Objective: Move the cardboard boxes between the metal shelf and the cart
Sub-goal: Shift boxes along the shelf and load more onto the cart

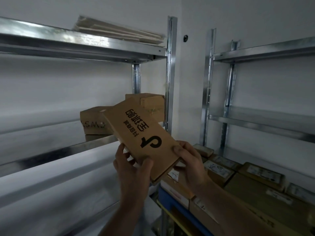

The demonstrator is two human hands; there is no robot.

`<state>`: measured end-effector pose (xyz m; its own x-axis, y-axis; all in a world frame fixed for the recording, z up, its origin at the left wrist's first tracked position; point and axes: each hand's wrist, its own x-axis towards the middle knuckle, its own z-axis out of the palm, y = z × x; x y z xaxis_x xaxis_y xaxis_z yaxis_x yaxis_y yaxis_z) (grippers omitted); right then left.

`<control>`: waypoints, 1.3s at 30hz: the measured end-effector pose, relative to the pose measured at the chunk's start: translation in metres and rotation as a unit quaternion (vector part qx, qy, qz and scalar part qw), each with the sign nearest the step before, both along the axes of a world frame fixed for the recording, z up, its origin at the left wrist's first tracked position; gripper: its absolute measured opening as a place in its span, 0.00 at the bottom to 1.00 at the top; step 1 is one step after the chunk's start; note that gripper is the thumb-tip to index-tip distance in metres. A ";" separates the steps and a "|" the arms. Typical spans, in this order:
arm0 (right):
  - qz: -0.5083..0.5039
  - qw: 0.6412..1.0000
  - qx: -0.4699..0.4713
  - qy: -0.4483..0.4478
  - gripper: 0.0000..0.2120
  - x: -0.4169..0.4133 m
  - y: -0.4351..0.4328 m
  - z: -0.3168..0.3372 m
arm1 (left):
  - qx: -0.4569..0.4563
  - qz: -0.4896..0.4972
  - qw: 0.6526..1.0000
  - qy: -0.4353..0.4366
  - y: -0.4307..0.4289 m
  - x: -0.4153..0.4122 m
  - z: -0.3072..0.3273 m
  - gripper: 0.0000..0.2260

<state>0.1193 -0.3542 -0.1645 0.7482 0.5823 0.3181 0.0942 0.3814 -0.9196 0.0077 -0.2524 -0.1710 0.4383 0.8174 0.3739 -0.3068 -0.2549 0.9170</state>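
At frame centre, flat cardboard box [139,138] over the metal shelf [51,155], long axis lower right to upper left (print inverted), far end shelfward; left hand [133,169] and right hand [189,160], each grip curled round its near end.

The metal shelf [42,137] carries two cardboard boxes [92,120] at its right end.

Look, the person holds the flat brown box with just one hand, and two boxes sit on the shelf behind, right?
Not one hand: the head view shows the left hand and the right hand both gripping the flat brown box. Two boxes do sit on the shelf behind.
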 end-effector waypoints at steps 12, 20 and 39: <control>-0.046 0.996 0.065 0.043 0.21 0.009 -0.061 -0.016 | -0.017 -0.076 0.997 0.004 -0.059 0.012 -0.018 0.35; -0.156 0.976 0.021 0.148 0.16 0.023 -0.146 -0.056 | -0.024 -0.132 0.989 0.056 -0.070 0.043 -0.025 0.38; -0.480 0.805 -0.122 0.327 0.22 0.047 -0.242 -0.143 | -0.076 -0.358 0.885 0.287 -0.094 0.153 -0.131 0.09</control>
<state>0.1659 -0.5958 -0.3075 0.8519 -0.3777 -0.3628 -0.2967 0.2227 -0.9286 0.1606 -0.3460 -0.3016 0.9468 0.2741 -0.1685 0.1875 -0.0444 0.9813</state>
